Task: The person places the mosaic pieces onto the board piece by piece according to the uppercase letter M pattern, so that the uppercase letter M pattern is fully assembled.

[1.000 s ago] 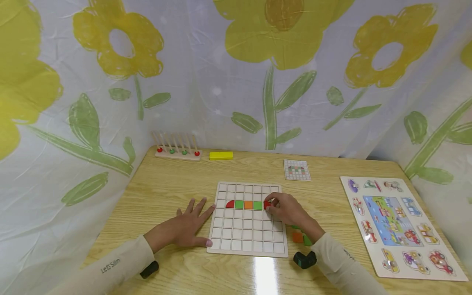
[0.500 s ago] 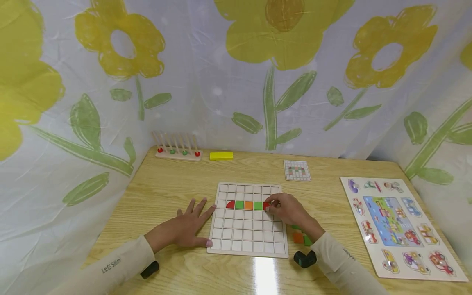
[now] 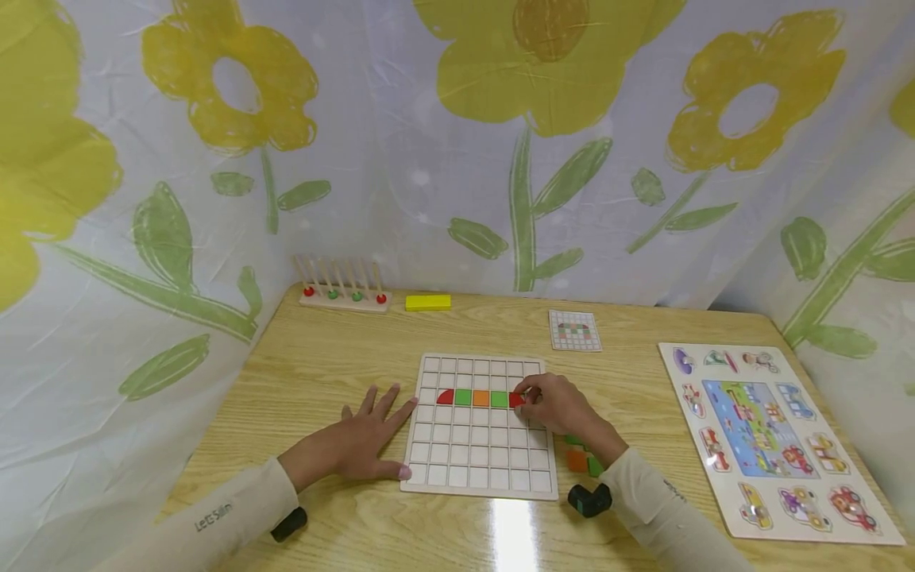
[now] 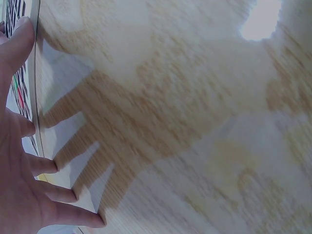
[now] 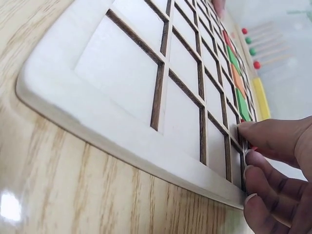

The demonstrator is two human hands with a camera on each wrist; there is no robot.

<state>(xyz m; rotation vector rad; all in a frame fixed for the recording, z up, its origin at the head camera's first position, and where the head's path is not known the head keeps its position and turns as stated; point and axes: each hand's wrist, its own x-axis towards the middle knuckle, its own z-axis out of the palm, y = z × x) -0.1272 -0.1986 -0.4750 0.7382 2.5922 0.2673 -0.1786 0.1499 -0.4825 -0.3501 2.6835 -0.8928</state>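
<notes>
Two hands: we have both at the grid board [image 3: 477,465].
Left hand [image 3: 360,437]: we lay it flat on the table [image 3: 322,365], fingers spread and relaxed, thumb touching the board's left edge.
Right hand [image 3: 561,409]: our curled fingertips [image 5: 253,139] pinch the red piece [image 3: 516,400], seated in the coloured row's right end.

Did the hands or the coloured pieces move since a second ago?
Hardly. The right hand stays curled over the red rounded piece at the end of the coloured row on the white wooden grid board. The left hand still rests flat beside the board. The other pieces have not shifted.
</notes>
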